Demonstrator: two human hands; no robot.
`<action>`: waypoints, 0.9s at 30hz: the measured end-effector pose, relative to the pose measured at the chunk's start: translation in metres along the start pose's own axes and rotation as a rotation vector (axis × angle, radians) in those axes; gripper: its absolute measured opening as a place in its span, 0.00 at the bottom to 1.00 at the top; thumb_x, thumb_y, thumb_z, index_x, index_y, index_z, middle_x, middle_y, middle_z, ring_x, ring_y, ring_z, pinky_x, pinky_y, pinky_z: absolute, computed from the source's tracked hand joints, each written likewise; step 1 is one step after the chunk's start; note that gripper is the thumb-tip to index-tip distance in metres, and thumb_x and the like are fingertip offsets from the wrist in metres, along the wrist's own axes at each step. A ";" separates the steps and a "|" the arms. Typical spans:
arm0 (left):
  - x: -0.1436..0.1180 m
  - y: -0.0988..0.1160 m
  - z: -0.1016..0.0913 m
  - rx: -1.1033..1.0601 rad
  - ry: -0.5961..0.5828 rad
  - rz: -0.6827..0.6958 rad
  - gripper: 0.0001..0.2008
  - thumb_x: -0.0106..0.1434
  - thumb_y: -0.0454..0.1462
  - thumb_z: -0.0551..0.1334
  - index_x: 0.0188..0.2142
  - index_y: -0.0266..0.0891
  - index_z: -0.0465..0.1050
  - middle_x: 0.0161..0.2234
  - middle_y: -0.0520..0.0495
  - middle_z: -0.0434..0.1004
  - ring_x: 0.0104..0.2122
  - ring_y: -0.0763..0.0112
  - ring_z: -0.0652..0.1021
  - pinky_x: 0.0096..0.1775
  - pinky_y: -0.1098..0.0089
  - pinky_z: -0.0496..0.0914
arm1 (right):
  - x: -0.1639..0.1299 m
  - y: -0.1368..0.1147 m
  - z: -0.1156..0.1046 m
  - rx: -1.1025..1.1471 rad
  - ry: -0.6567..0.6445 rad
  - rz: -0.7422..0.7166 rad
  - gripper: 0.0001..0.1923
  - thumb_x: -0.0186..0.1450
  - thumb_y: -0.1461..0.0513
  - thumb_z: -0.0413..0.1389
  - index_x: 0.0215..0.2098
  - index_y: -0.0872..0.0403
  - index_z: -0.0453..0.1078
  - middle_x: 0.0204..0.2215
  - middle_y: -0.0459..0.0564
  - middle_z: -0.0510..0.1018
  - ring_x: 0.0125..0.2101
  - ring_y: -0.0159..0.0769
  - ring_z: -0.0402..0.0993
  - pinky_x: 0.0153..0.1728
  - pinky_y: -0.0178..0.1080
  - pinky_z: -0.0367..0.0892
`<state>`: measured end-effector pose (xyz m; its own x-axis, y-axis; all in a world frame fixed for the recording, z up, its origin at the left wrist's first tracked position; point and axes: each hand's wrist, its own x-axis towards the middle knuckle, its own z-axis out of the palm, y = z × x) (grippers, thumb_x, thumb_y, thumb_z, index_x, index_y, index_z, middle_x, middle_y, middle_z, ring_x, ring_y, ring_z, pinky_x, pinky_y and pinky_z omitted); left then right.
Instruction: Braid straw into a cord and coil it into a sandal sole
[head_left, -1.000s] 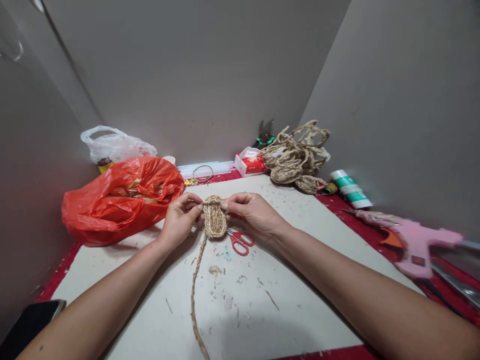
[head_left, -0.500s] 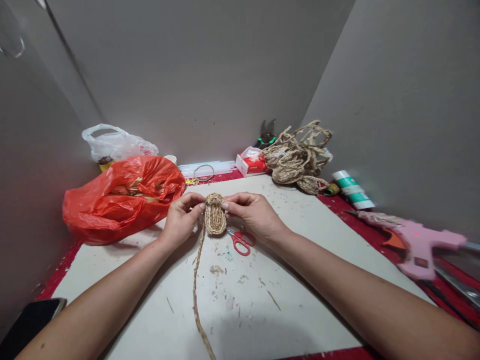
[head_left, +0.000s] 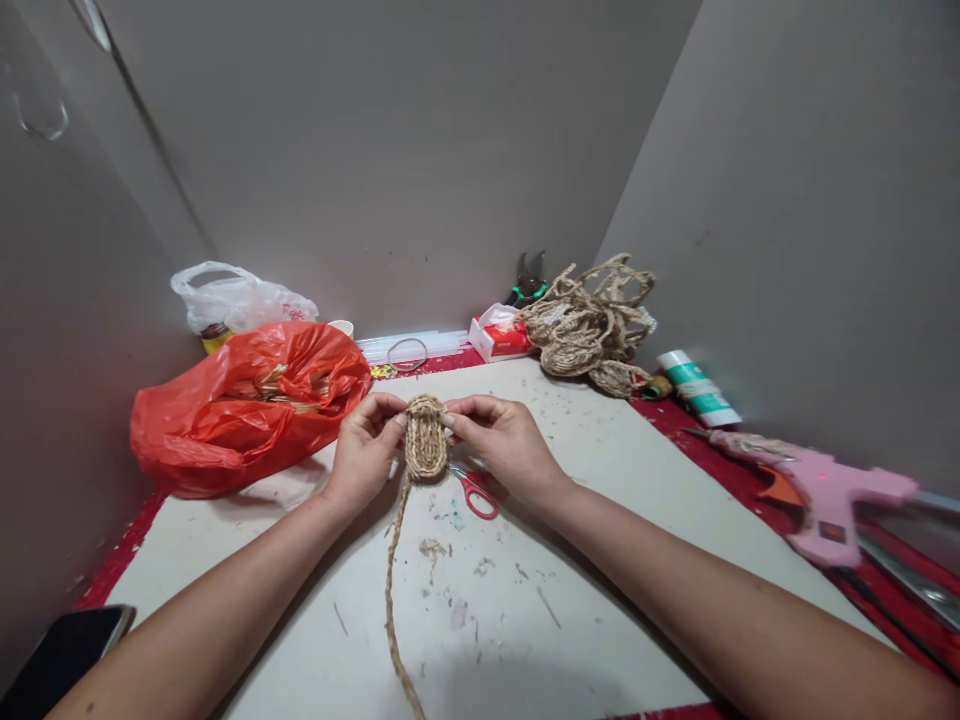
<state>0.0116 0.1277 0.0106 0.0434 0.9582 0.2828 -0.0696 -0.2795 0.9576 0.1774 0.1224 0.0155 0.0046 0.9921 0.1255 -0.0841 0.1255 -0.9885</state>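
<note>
Oval coil of braided straw rope (head_left: 425, 440), pinched between left hand (head_left: 365, 452) and right hand (head_left: 501, 440), just beyond red-handled scissors (head_left: 475, 490); outer round likely to spring loose under slackened grip.

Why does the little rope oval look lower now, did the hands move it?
Cannot tell. The rope oval sits slightly lower in view, but so do the scissors and red bag, so the camera tilted.

Even soft light, faint shadows, sharp centre (edges stretched, blurred).
</note>
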 end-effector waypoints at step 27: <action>-0.007 0.005 0.008 -0.098 0.066 -0.099 0.09 0.53 0.37 0.66 0.33 0.39 0.67 0.27 0.54 0.70 0.24 0.79 0.68 0.27 0.76 0.64 | 0.002 0.000 -0.003 0.359 -0.199 0.416 0.15 0.49 0.60 0.67 0.22 0.55 0.64 0.22 0.44 0.74 0.24 0.27 0.70 0.30 0.34 0.65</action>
<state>0.0191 0.1189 0.0133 -0.0106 0.9836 0.1800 -0.1651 -0.1793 0.9699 0.1807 0.1246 0.0156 -0.2853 0.9330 -0.2196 -0.3710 -0.3187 -0.8722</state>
